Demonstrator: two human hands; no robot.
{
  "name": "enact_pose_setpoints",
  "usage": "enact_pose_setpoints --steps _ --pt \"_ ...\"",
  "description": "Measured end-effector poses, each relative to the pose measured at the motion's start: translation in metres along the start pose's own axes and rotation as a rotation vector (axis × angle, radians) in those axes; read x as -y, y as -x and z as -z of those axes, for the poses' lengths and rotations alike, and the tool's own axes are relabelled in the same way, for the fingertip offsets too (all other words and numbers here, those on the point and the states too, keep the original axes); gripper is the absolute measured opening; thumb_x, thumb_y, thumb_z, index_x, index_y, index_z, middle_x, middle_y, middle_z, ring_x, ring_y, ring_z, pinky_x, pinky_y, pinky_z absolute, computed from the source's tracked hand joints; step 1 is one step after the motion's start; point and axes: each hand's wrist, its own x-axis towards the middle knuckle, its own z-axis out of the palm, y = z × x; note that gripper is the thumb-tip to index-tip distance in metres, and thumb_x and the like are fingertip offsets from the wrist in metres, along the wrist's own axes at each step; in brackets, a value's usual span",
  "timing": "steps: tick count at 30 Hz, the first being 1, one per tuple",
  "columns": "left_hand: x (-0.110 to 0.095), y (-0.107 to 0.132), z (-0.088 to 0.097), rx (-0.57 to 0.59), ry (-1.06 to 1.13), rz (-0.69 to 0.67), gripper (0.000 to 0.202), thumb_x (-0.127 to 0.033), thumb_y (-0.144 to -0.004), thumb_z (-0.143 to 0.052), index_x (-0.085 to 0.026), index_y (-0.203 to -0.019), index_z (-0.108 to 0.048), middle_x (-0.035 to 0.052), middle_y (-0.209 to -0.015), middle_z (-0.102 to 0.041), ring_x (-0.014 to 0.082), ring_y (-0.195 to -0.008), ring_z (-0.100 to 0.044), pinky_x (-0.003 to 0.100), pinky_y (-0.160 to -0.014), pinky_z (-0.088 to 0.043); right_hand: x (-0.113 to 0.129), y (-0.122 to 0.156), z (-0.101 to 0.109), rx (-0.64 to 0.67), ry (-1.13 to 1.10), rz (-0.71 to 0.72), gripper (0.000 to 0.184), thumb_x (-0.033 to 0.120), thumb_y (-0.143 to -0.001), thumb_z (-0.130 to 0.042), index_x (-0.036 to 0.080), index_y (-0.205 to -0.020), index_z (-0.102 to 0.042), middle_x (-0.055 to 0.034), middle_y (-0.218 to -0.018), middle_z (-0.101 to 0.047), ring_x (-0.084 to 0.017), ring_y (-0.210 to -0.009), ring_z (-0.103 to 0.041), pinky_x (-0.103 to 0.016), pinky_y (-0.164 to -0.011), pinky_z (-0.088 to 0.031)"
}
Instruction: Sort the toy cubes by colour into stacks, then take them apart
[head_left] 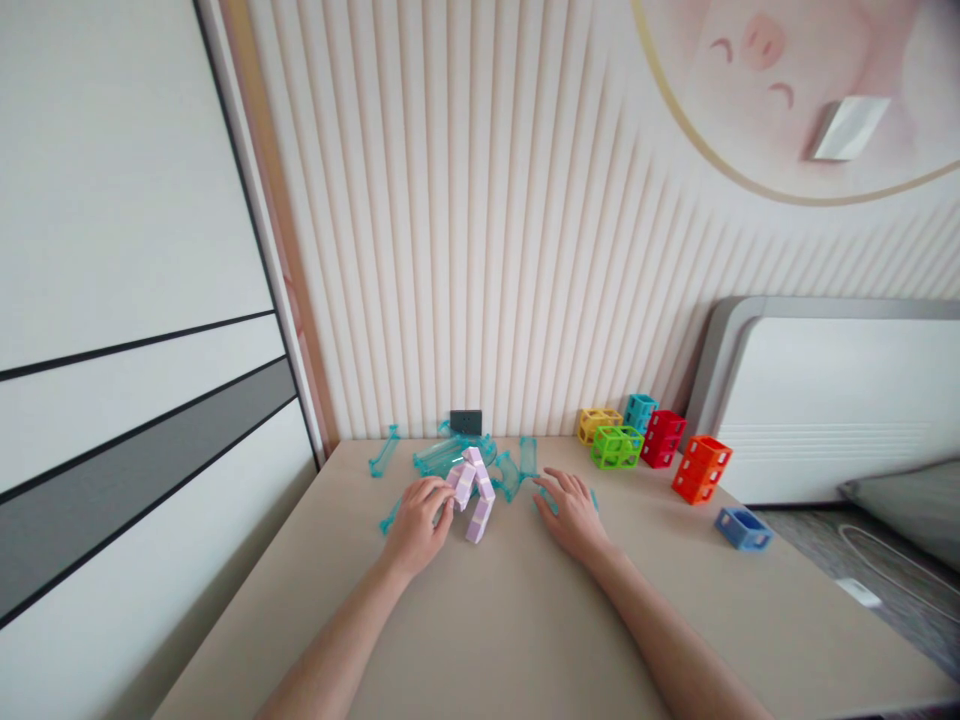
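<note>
A bent chain of lilac and white blocks forms an arch shape near the middle of the table. My left hand has its fingers curled on the left end of this chain. Flat and spread, my right hand lies over a teal translucent piece, most of which it hides. Between and behind both hands is a group of teal translucent plastic pieces. One teal piece partly shows beside my left hand, and a long teal strip lies behind my right hand.
Plastic cube frames stand at the back right: yellow, green, cyan, red, and orange. A blue frame sits near the table's right edge. A ribbed wall with a dark socket borders the back.
</note>
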Motion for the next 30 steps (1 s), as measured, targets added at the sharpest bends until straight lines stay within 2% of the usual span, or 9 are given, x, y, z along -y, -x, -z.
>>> enact_pose_setpoints --steps 7,14,18,24,30 --pt "0.0014 0.0007 -0.0004 -0.006 -0.011 0.002 0.018 -0.019 -0.094 -0.049 -0.024 -0.097 -0.066 0.007 -0.099 -0.068 0.0232 -0.1 -0.065 0.042 -0.09 -0.053 0.0021 0.0012 -0.0018 0.01 -0.05 0.035 0.042 0.029 -0.095 -0.048 0.026 -0.136 -0.057 -0.0107 -0.136 -0.059 -0.027 -0.125 -0.055 -0.044 -0.11 -0.038" --pt "0.0019 0.0007 -0.0007 -0.014 -0.003 0.001 0.018 -0.019 -0.093 -0.05 -0.024 -0.097 -0.067 0.0066 -0.099 -0.069 0.0231 -0.1 -0.065 0.042 -0.091 -0.053 0.0044 0.0011 -0.0055 0.06 -0.013 0.037 0.041 0.026 -0.093 -0.051 0.026 -0.132 -0.061 -0.0122 -0.142 -0.055 -0.029 -0.131 -0.051 -0.049 -0.113 -0.034" --pt "0.0027 0.0009 -0.0009 0.003 0.002 0.003 0.018 -0.019 -0.094 -0.049 -0.024 -0.098 -0.066 0.0064 -0.099 -0.069 0.0231 -0.1 -0.065 0.042 -0.092 -0.053 0.0019 0.0024 -0.0094 0.074 -0.018 0.031 0.043 0.024 -0.091 -0.053 0.024 -0.132 -0.06 -0.0132 -0.143 -0.053 -0.03 -0.131 -0.051 -0.046 -0.111 -0.037" --pt "0.003 0.0016 -0.002 -0.033 0.001 0.021 0.02 -0.02 -0.094 -0.049 -0.023 -0.109 -0.061 0.0073 -0.101 -0.07 0.0244 -0.099 -0.065 0.043 -0.09 -0.053 0.0006 0.0044 -0.0102 0.093 0.0 0.027 0.039 0.026 -0.091 -0.054 0.024 -0.129 -0.063 -0.013 -0.144 -0.052 -0.029 -0.131 -0.051 -0.043 -0.11 -0.038" --pt "0.0038 0.0008 -0.0008 -0.017 -0.01 0.007 0.017 -0.02 -0.095 -0.049 -0.023 -0.106 -0.061 0.0072 -0.1 -0.069 0.0242 -0.099 -0.065 0.043 -0.09 -0.052 0.0017 0.005 -0.0088 0.116 0.019 0.02 0.035 0.027 -0.092 -0.053 0.024 -0.124 -0.066 -0.0133 -0.143 -0.052 -0.029 -0.13 -0.052 -0.043 -0.109 -0.039"
